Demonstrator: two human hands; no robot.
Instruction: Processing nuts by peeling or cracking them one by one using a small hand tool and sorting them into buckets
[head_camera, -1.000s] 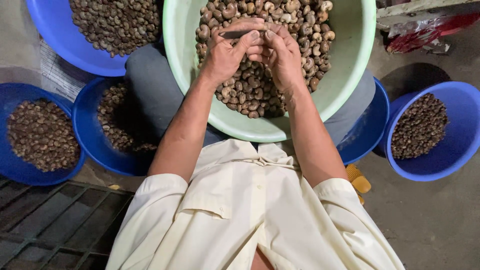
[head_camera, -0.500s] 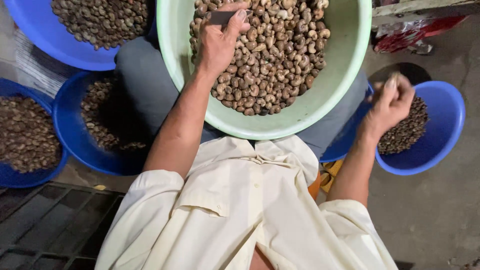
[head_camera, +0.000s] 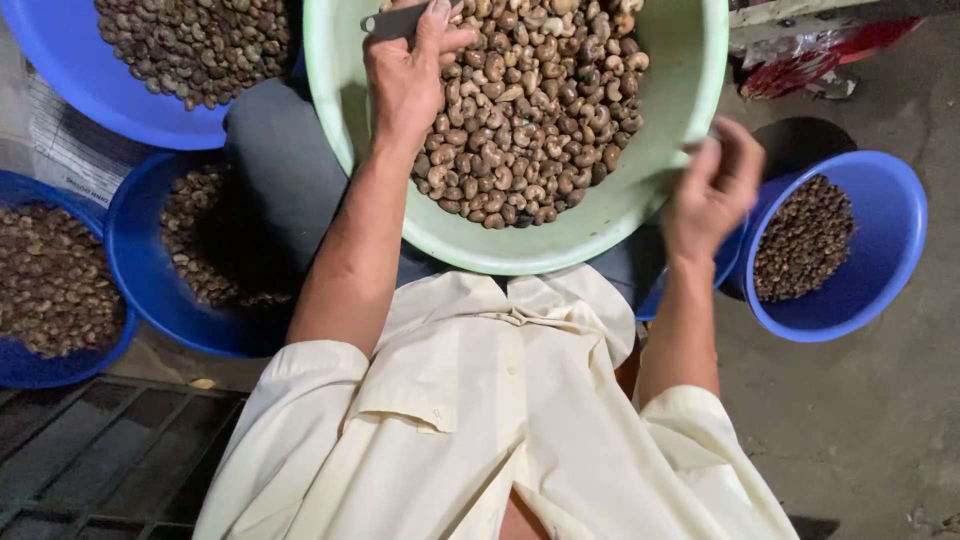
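Cashews (head_camera: 530, 110) lie left of the loosely curled, apparently empty right hand (head_camera: 712, 190); a small knife (head_camera: 395, 20) is pinched by the nearer left hand (head_camera: 405, 75).

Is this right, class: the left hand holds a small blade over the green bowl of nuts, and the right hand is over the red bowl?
Not quite. In the head view the right hand is beside a blue bowl, not red. The left hand does hold the blade over the green bowl.

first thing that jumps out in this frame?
The big pale green basin heaped with cashew nuts, top centre on the person's lap. The left hand holds a small knife over it. Blue bowls of nuts ring both sides; the right hand hangs blurred at the basin's right rim.
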